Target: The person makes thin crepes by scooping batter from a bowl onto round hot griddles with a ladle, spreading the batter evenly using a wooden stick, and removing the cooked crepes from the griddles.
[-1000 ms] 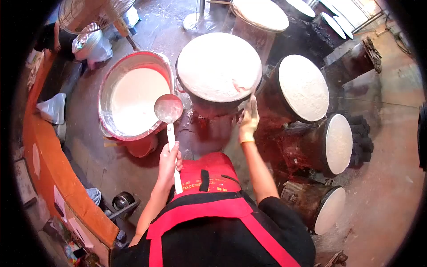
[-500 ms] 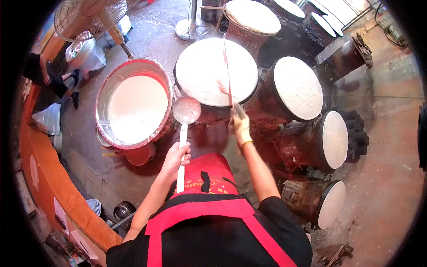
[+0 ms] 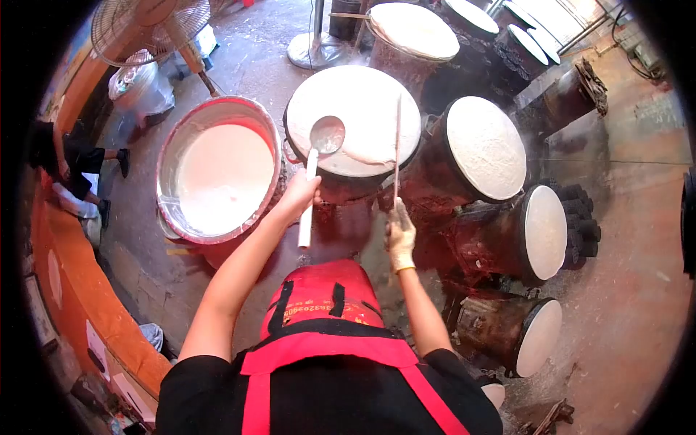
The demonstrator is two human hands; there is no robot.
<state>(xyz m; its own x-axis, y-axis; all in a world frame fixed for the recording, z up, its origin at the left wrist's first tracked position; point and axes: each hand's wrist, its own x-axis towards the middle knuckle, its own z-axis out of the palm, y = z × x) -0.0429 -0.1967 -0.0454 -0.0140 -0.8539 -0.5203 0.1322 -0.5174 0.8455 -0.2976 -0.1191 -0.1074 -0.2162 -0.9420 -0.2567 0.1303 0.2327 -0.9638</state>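
Observation:
My left hand (image 3: 301,192) is closed around the white handle of a ladle (image 3: 328,135). The ladle's round bowl is over the left part of a round pan covered with white batter (image 3: 348,90). My right hand (image 3: 400,235), in a pale glove, grips a long thin stick (image 3: 397,156) pointing away from me. Its far part extends over the right side of the same pan. A wrinkled fold of batter (image 3: 370,156) shows between the ladle and the stick. To the left stands a large tub (image 3: 166,156) of pale liquid batter (image 3: 217,167).
More round stoves with white-topped pans (image 3: 486,148) stand on the right and at the back. Dark cylindrical briquettes (image 3: 580,225) are stacked at the right. A fan (image 3: 148,29) stands at upper left. Another person (image 3: 72,159) sits by the orange ledge (image 3: 109,304).
The ladle has moved forward and right, from beside the pan to over it. My right hand has drawn back toward me, and the stick has shifted right. The person's legs at left have moved.

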